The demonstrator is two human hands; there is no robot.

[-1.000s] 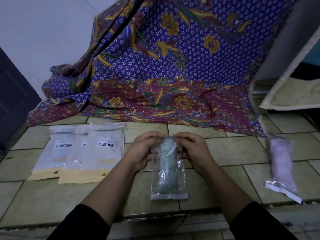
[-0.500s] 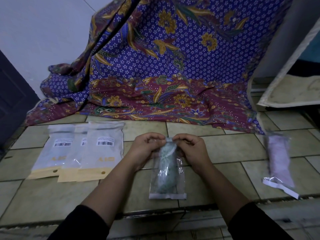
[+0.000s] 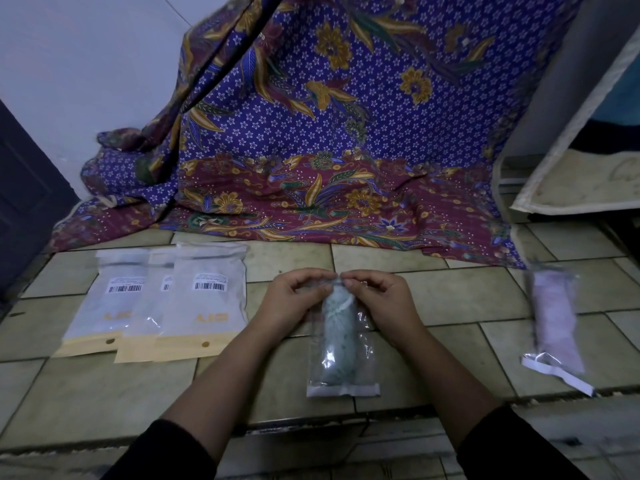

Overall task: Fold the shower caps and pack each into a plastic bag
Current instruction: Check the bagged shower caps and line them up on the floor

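**Bag mouth pinched, cap could creep back out**

The left hand (image 3: 294, 299) and right hand (image 3: 377, 301) both pinch the far mouth of the clear plastic bag (image 3: 341, 351), which lies on the beige tiled floor (image 3: 86, 400) with the rolled pale-green shower cap (image 3: 337, 337) inside. If the springy roll loosens, it may snag the seal. A second, pink-filled clear bag (image 3: 554, 317) lies well to the right; 3 white barcoded pouches (image 3: 162, 303) left; purple batik cloth (image 3: 329, 150) drapes behind.
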